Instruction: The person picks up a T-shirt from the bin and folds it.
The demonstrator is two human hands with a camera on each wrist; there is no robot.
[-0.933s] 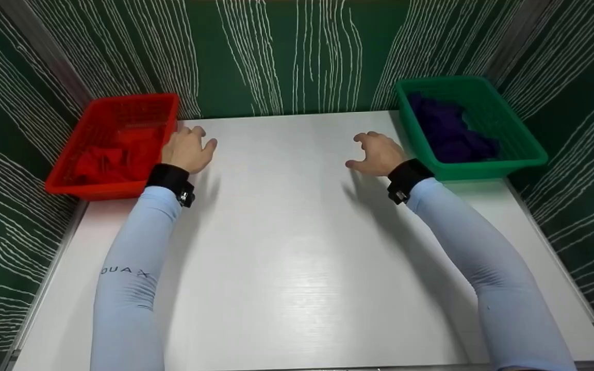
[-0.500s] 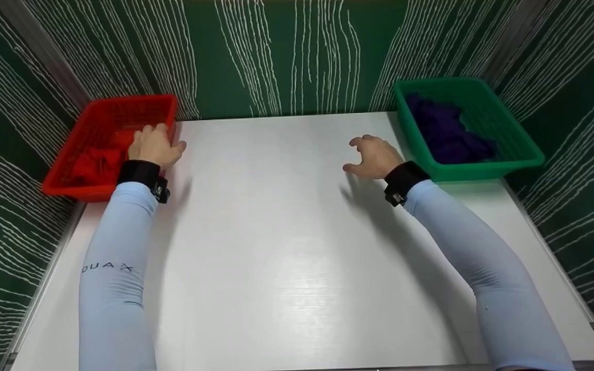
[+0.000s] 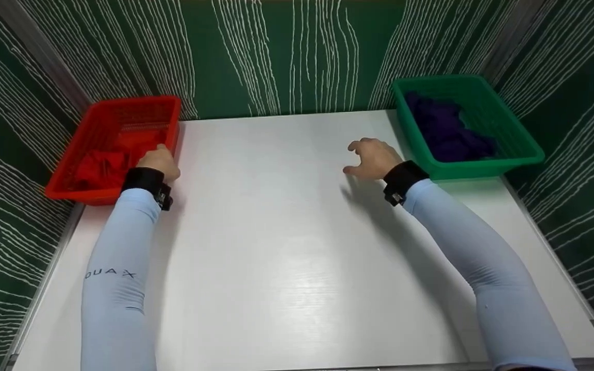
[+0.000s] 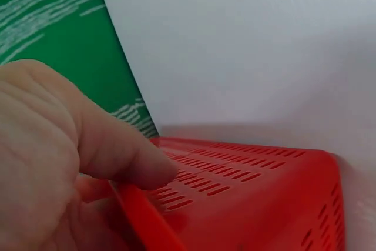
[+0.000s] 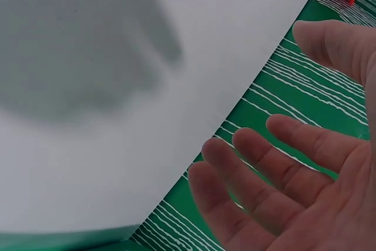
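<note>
At the back left, the red basket point(image 3: 88, 196) holds crumpled red cloth point(image 3: 102, 166). My left hand point(image 3: 160, 164) grips this basket's right rim. In the left wrist view its thumb point(image 4: 132, 156) lies over the outside of the slotted wall, with the other fingers on the inner side, mostly hidden. My right hand point(image 3: 375, 158) hovers over the table left of the green basket point(image 3: 490, 169), fingers spread and gently bent, holding nothing. Dark purple cloth point(image 3: 449, 131) lies bunched inside the green basket.
A white table point(image 3: 276, 247) stretches between the baskets and toward me. Dark green walls point(image 3: 323, 56) with white streaks enclose its back and sides. Each wrist wears a black band with a small camera.
My left hand has moved left over the red basket, then come down and closed on its right rim. The right hand has stayed almost still.
</note>
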